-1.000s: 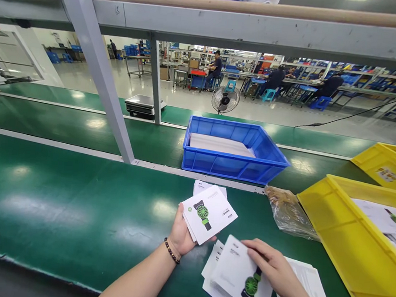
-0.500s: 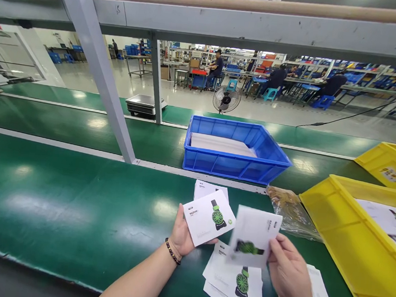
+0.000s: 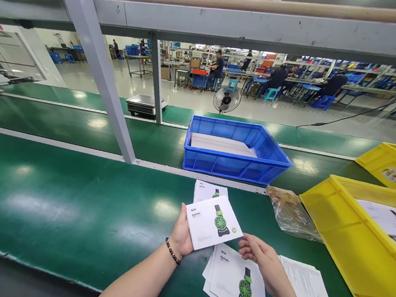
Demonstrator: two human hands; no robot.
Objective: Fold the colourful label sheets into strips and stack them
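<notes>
At centre, the left hand [image 3: 182, 235] holds a booklet [image 3: 211, 223]; whether the right hand [image 3: 262, 257] grips, I cannot tell.

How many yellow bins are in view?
2: the near yellow bin at right, with printed papers inside, and the far yellow bin behind it. Others may be hidden.

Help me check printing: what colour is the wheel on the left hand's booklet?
Green wheel; clearest in the head view.

A single head-worn camera looks forward and down across the green bench [image 3: 74, 192], the raised booklet [image 3: 211, 223] near it and just below centre; beneath an overhead beam [image 3: 231, 23], the view reaches the floor [image 3: 185, 99] well beyond.
</notes>
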